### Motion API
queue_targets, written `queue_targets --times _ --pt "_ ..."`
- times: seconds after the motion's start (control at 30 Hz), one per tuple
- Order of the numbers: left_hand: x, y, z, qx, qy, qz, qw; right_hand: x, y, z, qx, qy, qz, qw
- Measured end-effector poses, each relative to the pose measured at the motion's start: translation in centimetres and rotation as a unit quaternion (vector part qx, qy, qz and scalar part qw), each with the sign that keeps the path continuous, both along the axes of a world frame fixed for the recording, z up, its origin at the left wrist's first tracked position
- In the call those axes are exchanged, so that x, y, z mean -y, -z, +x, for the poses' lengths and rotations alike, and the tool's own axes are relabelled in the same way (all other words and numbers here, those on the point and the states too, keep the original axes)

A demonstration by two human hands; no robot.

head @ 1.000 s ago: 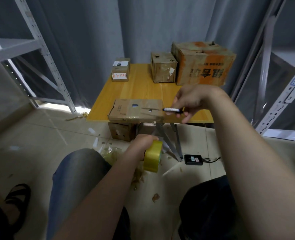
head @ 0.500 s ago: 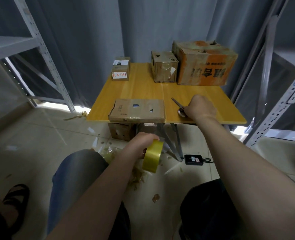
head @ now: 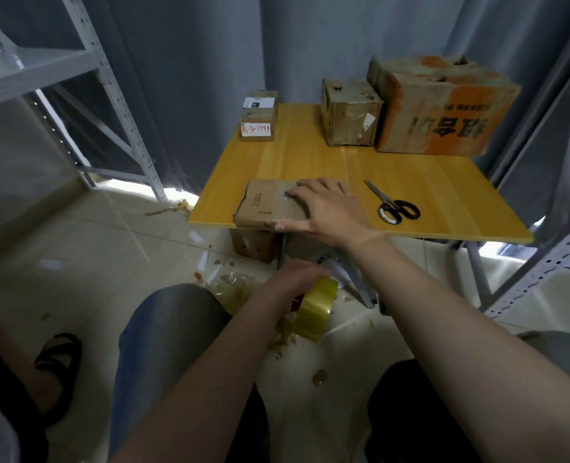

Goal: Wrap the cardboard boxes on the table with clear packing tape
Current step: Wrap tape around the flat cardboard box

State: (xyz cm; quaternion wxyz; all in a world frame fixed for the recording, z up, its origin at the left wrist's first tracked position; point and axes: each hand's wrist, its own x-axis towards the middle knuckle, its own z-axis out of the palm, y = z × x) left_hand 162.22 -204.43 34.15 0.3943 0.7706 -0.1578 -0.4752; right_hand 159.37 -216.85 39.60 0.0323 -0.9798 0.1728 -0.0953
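Once scissors point(head: 395, 206) dropped, right hand point(head: 327, 210) on box point(head: 263, 207).

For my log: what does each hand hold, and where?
Left hand holds the yellowish clear tape roll by its top edge. Right hand rests flat on the flat brown cardboard box, no grip.

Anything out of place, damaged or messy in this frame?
Yes. Crumpled tape scraps litter the floor below the table's front edge and near the person's knees. The large orange-printed box at the back right looks battered, with a torn, stained top.
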Motion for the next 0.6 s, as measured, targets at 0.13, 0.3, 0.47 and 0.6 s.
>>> queue_targets --times 0.13,0.3,0.47,0.6 --pt "0.4 0.7 0.2 -0.012 -0.004 -0.016 1.000 0.4 0.0 0.0 -0.062 -0.025 0.005 0.998" --pt "0.2 0.9 -0.3 -0.029 -0.009 -0.040 0.999 0.1 0.3 -0.1 -0.064 -0.038 -0.044 0.996" --pt "-0.2 1.2 -0.4 -0.033 -0.011 -0.050 0.998 0.2 -0.6 -0.9 -0.049 -0.070 -0.033 0.996" --pt "0.3 1.8 -0.1 -0.032 0.004 -0.044 0.999 0.2 -1.5 -1.9 -0.018 -0.083 -0.039 0.996"
